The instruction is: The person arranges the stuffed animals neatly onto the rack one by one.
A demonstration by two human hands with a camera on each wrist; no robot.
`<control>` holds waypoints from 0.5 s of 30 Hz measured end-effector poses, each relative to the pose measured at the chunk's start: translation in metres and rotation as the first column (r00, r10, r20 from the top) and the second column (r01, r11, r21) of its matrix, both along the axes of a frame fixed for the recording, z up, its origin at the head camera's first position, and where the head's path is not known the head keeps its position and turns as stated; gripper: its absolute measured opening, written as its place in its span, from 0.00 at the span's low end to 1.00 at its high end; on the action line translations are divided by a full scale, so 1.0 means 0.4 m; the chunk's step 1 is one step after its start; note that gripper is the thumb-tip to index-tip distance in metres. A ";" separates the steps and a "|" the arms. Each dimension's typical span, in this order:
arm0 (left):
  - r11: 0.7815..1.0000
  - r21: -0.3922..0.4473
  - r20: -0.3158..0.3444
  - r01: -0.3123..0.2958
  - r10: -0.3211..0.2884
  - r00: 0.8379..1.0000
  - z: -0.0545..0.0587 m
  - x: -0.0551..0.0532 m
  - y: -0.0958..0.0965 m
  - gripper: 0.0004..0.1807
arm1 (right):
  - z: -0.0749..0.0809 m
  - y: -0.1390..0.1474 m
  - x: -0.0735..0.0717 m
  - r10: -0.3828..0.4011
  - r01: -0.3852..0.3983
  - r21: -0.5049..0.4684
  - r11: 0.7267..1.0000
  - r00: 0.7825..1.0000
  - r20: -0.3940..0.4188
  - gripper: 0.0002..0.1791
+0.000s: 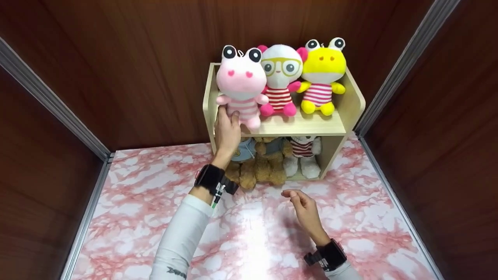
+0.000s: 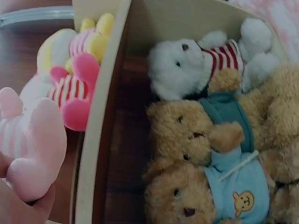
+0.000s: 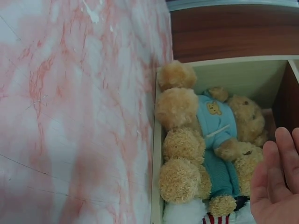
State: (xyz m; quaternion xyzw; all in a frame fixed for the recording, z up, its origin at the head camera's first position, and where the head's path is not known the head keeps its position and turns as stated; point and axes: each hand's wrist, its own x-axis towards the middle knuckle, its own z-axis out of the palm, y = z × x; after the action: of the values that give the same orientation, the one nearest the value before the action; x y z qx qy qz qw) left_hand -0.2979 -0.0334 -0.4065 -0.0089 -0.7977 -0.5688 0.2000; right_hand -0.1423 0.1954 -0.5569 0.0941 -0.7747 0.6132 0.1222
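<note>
My left hand (image 1: 228,131) grips the lower body of a pink frog-eyed plush toy (image 1: 242,83) at the left of the upper shelf. In the left wrist view the toy's pale foot (image 2: 44,140) hides much of the hand. Beside it sit a pink-and-white plush with yellow glasses (image 1: 281,70) and a yellow frog-eyed plush (image 1: 323,66). My right hand (image 1: 305,208) is held in front of the shelf unit, fingers loosely bent and holding nothing.
The two-tier wooden shelf unit (image 1: 278,126) stands against a dark wood wall (image 1: 155,77). Its lower tier holds a bear in light blue (image 2: 240,186), a bear in teal (image 2: 229,116) and a white bear in red stripes (image 2: 175,67). The floor (image 1: 148,194) is pink marbled.
</note>
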 end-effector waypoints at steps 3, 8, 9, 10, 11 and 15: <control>0.999 -0.013 0.011 -0.029 0.030 1.000 -0.005 -0.029 -0.002 0.23 | -0.001 0.003 0.001 0.005 -0.005 0.005 1.000 1.000 0.011 0.14; 0.997 0.004 0.035 -0.075 0.075 0.997 -0.003 -0.072 -0.008 0.21 | -0.004 0.004 0.000 0.011 -0.012 0.008 1.000 1.000 0.026 0.15; 0.996 0.003 0.043 -0.085 0.085 0.995 -0.002 -0.079 -0.008 0.21 | -0.005 0.004 0.000 0.013 -0.013 0.009 1.000 1.000 0.023 0.15; 0.995 0.001 0.050 -0.095 0.095 0.994 -0.003 -0.086 -0.008 0.21 | -0.006 0.004 -0.001 0.015 -0.015 0.009 1.000 1.000 0.020 0.15; 0.995 -0.001 0.056 -0.104 0.104 0.993 -0.005 -0.091 -0.007 0.21 | -0.007 0.004 -0.001 0.018 -0.018 0.011 1.000 1.000 0.016 0.15; 0.990 -0.008 0.086 -0.140 0.141 0.986 -0.016 -0.104 0.000 0.21 | -0.005 0.004 -0.004 0.028 -0.028 0.023 0.999 1.000 0.013 0.15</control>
State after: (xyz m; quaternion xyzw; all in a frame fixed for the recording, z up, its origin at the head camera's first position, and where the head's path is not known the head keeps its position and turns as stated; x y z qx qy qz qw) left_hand -0.3394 -0.0335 -0.4127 0.0716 -0.8048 -0.5523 0.2051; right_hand -0.1441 0.1971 -0.5589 0.1024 -0.7810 0.6066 0.1074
